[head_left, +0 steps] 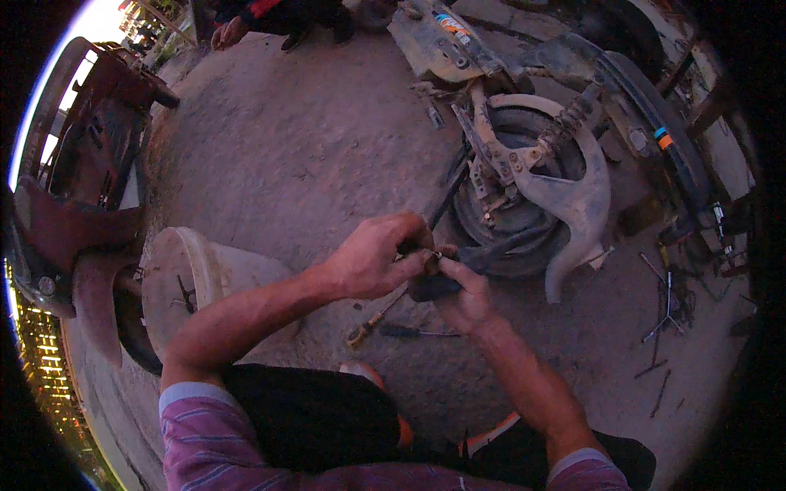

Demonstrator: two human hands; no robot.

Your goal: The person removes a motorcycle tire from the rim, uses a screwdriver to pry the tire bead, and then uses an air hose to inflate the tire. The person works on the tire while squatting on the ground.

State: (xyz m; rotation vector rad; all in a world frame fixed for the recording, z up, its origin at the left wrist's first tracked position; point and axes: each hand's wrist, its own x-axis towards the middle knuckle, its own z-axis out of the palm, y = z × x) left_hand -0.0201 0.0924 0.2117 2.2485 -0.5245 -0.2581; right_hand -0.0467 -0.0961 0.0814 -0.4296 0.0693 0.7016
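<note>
Head view: the part [431, 262] is small, dark and brownish, held up between the 2 hands above the ground and just to the near left of the wheel; the fingers hide most of it, so its full shape cannot be told. The left hand [375, 255] has its fingers curled and its thumb pressed against the part; the right hand [467, 296] pinches it from the other side, thumb on top; both grips are closed, with little gap visible.

The wheel [491, 222] is round, dark and rubbery, lying flat; a curved, pale metal frame [569, 196], dusty and scuffed, lies across it and covers much of it; a coiled spring [565, 127] slants at its far end.

The ground [270, 147] is brown, rough and dusty; 2 slim tools lie near each other below the hands, a wooden-looking handle [360, 334] and a dark screwdriver [409, 331]; a 3-armed metal wrench [669, 307] lies well to the right; at left stands a pale, smooth, round bucket [262, 266], partly behind the left forearm; beyond it is a dark red vehicle [90, 155]; another person's hand [229, 33] shows at the top edge.
</note>
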